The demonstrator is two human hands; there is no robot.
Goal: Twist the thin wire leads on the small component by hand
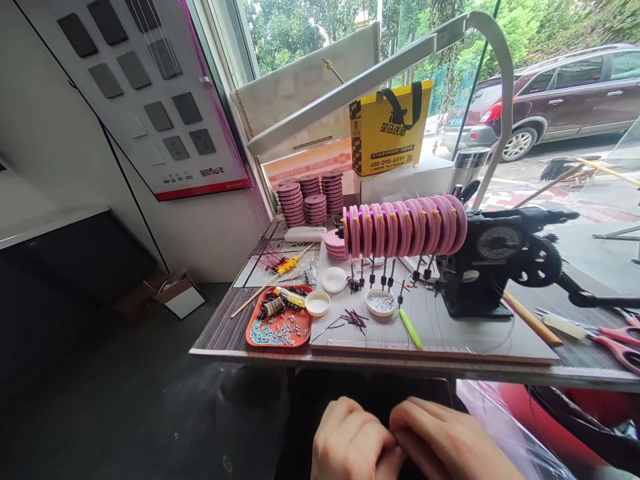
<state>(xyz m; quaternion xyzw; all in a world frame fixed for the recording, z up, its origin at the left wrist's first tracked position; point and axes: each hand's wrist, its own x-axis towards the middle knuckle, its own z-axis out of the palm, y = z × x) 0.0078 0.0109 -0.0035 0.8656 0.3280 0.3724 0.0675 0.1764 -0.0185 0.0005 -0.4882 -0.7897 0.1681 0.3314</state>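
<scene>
My left hand (353, 443) and my right hand (443, 443) are together below the table's front edge, at the bottom of the view. Their fingertips meet and pinch at one spot; whatever is between them is too small to make out. Above them on the table, a row of pink spools (404, 227) sits on the shaft of a black hand-crank winding machine (493, 263). Small hooks or weights hang on lines under the spools. Neither hand touches the machine.
An orange tray (279, 327) of small parts, two white dishes (317, 303), a green tool (411, 329) and red scissors (617, 340) lie on the table. Stacks of pink spools (310, 197) and a yellow bag (390, 127) stand behind. A lamp arm (380, 70) overhangs.
</scene>
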